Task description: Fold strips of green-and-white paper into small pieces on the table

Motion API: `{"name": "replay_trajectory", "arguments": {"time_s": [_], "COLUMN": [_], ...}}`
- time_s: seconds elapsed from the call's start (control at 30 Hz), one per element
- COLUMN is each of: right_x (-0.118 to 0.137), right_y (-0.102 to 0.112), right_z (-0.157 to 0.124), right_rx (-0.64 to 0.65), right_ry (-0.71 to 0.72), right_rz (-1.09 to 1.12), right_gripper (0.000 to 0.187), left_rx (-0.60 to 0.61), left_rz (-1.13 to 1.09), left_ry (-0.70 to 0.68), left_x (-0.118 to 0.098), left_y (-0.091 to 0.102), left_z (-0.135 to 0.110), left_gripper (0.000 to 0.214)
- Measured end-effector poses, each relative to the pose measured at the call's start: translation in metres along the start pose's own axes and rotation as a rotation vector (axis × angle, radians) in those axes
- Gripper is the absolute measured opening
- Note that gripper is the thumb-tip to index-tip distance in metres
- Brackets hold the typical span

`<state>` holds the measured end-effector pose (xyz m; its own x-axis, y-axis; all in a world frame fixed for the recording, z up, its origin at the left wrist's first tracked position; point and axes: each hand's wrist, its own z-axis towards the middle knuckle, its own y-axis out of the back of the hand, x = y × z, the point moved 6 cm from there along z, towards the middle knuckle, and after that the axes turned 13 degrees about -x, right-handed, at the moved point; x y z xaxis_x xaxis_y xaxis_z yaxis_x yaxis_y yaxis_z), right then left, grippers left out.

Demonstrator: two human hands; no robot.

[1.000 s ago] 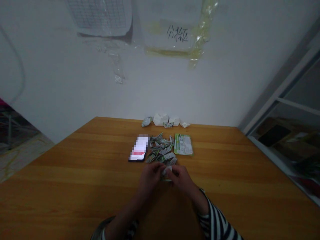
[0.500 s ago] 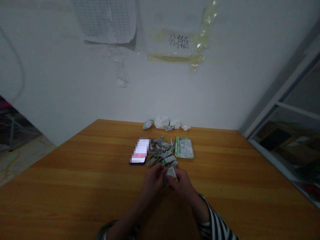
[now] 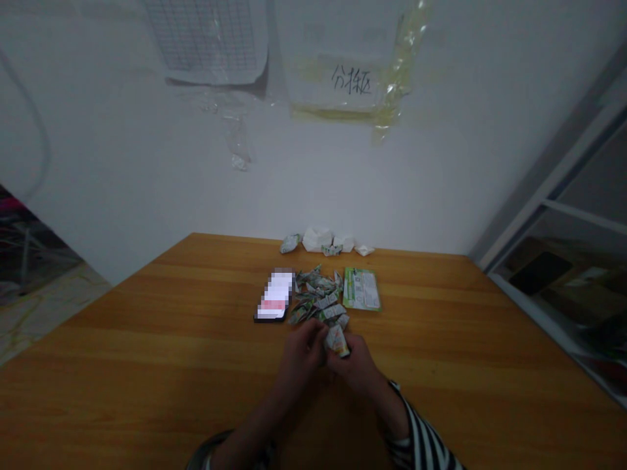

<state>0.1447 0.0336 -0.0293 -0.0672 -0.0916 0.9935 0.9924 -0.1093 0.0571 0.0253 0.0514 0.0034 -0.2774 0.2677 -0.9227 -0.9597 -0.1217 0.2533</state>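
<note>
Between my hands is a folded piece of printed paper (image 3: 337,341), white with some orange and green print. My left hand (image 3: 304,349) pinches its left side, fingertips close together. My right hand (image 3: 356,364) grips it from the lower right, with the thumb on its lower edge. Just beyond my fingers lies a pile of folded printed paper pieces (image 3: 321,294), white, grey and green. Right of the pile, a flat green-and-white printed sheet or packet (image 3: 361,289) rests on the table. A phone (image 3: 275,295) with a lit, blurred screen lies left of the pile.
Along the back edge of the wooden table (image 3: 171,326) sit white crumpled papers (image 3: 317,239) and a crumpled green-and-white piece (image 3: 290,243). A wall with taped papers (image 3: 215,39) rises behind. Shelving (image 3: 563,261) stands to the right.
The paper in my hands has turned, and more of its printed face shows above my right thumb. My hands have shifted only slightly; the things on the table are unmoved.
</note>
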Motion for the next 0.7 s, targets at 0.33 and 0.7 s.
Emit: {"name": "replay_trajectory", "arguments": {"time_s": [0.33, 0.7], "right_x": [0.0, 0.038], "right_y": [0.001, 0.01], "right_z": [-0.001, -0.009], "right_rx": [0.003, -0.043], "right_ry": [0.014, 0.648], "right_rz": [-0.055, -1.01], "right_gripper": [0.013, 0.011], "left_rx": [-0.014, 0.079], "left_rz": [0.051, -0.029], "left_ry": [-0.024, 0.073], "left_x": [0.003, 0.004], "left_y": [0.003, -0.003], "left_z": [0.003, 0.002], "left_gripper": [0.02, 0.034]}}
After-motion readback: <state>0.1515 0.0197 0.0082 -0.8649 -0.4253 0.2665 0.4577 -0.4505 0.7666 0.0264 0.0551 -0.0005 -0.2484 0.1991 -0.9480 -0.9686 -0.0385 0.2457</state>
